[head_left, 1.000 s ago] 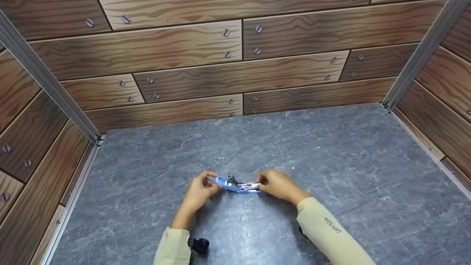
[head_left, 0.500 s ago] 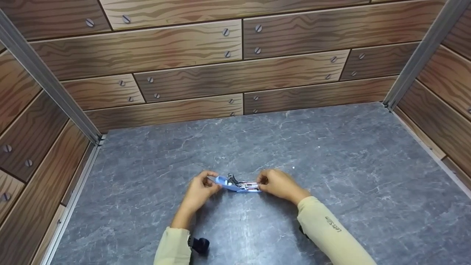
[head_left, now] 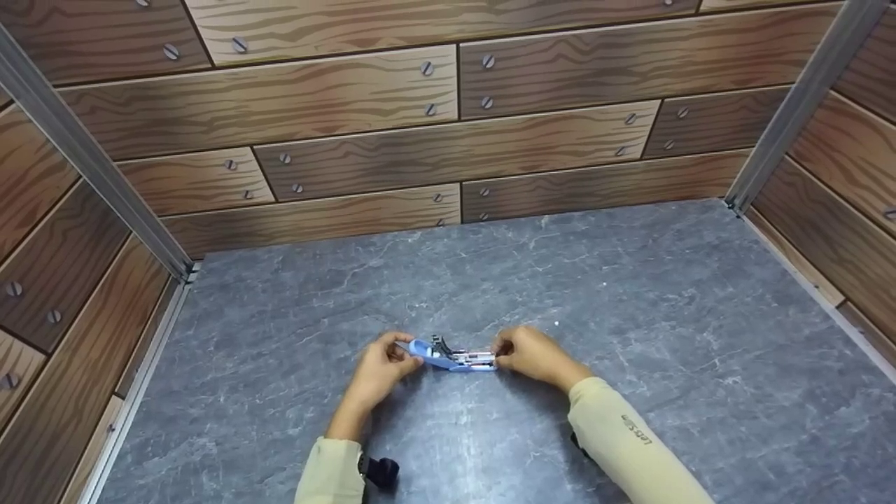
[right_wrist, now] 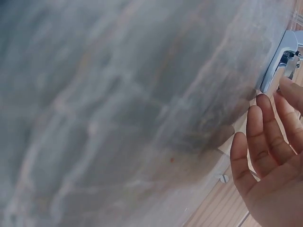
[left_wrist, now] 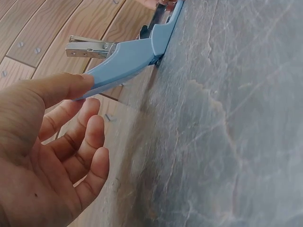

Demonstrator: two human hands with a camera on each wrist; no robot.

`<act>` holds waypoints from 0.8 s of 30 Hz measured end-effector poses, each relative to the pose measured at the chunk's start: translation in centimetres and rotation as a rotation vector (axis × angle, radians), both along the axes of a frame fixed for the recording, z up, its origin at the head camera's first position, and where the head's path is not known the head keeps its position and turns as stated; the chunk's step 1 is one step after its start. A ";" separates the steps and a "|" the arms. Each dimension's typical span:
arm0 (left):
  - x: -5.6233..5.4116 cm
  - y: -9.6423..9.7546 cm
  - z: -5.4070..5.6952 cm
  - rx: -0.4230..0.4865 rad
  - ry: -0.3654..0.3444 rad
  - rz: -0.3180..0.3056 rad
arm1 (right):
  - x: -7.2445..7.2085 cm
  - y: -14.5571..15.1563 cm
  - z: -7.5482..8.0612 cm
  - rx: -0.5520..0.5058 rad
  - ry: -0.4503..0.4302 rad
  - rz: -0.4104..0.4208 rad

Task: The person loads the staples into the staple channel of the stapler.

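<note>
A light blue stapler lies opened out flat on the grey tabletop, midway between my hands in the head view. Its metal and black inner parts stick up near the middle. My left hand pinches the left end between thumb and forefinger; the left wrist view shows the thumb on the blue cover, other fingers loosely curled below. At the opposite end, my right hand pinches with thumb and forefinger by the metal staple channel. Those fingertips hide the channel's tip.
The grey marbled tabletop is bounded by wood-patterned walls at the back and sides. Metal posts stand at the back corners. Two tiny white specks lie beyond my right hand. A black wrist camera sits at my left sleeve.
My right fingertips have drawn slightly to the right along the stapler, and more of its right end shows. The left hand keeps its pinch. The head view has tilted up a little.
</note>
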State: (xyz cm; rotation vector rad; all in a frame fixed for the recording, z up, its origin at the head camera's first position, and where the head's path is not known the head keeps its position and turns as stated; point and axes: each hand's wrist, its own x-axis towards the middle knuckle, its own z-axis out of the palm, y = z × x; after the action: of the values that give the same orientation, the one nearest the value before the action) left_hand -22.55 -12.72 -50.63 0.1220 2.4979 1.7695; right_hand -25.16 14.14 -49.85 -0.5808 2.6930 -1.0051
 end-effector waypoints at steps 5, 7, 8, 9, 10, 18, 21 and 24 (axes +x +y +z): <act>-0.1 0.1 0.4 -0.069 0.015 -0.026 | 0.0 0.1 -0.1 -0.002 0.023 0.004; -0.2 0.2 0.7 -0.114 0.035 -0.037 | 0.0 0.0 -0.1 0.001 0.044 0.016; -0.2 0.2 0.8 -0.133 0.044 -0.042 | -0.1 0.0 -0.1 0.002 0.051 0.021; -0.3 0.3 0.9 -0.146 0.050 -0.046 | -0.1 -0.1 0.0 0.002 0.058 0.027; -0.3 0.4 1.0 -0.150 0.052 -0.052 | -0.1 -0.1 0.0 0.000 0.062 0.032; -0.6 2.6 1.1 -0.056 0.066 -0.113 | 0.0 -0.2 -0.1 -0.013 0.029 0.027; -0.7 4.0 1.1 -0.030 0.082 -0.140 | -0.1 0.0 -0.3 -0.041 -0.007 0.016; -0.8 5.3 1.1 -0.024 0.070 -0.145 | -0.3 0.3 -0.3 -0.075 -0.048 0.010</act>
State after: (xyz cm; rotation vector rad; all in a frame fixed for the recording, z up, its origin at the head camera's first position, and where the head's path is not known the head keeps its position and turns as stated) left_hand -23.35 -7.46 -49.52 0.3603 2.4854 1.7063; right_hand -25.41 14.42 -50.18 -0.5763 2.6179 -1.1074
